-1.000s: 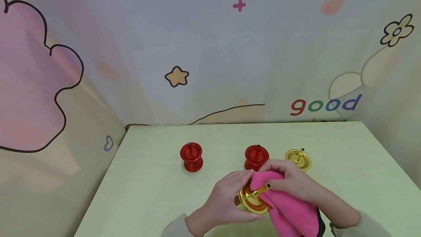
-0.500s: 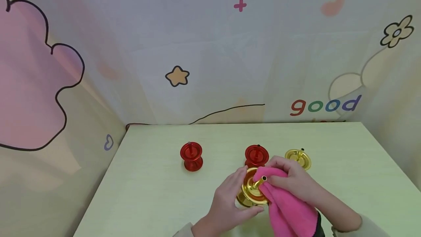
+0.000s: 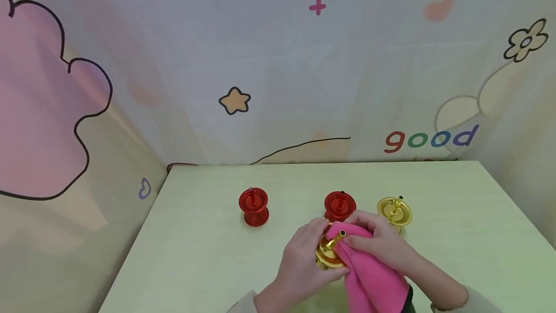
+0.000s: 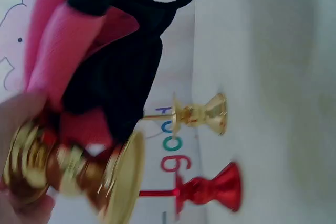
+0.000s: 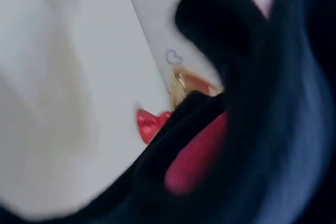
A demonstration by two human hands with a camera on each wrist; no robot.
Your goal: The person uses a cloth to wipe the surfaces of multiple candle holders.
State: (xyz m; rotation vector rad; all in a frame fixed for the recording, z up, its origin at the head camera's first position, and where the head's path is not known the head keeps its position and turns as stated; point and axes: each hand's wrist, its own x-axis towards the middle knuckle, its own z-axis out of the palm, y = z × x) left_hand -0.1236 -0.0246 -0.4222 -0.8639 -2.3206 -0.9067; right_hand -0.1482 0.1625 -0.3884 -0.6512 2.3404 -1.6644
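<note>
My left hand (image 3: 299,262) grips a shiny gold candle holder (image 3: 328,258) from the left, above the table, its dish tilted up and its hollow tube rising from the middle. In the left wrist view the gold candle holder (image 4: 73,169) lies sideways across the picture. With thumb and fingers, my right hand (image 3: 384,245) pinches a pink cloth (image 3: 373,274) against the dish's right side and far rim, close by the tube. The cloth's dark underside (image 5: 252,77) fills much of the right wrist view and hides the fingers there.
Two red candle holders stand farther back on the pale table (image 3: 191,255), one at the left (image 3: 254,206), the other red candle holder (image 3: 340,205) just beyond my hands. Behind my right hand is another gold candle holder (image 3: 394,210). A printed curtain (image 3: 278,62) hangs behind the table.
The held candle holder first moved a little away from me, then slightly back and to the left. The cloth has shifted left with my right hand and covers more of the dish's far side.
</note>
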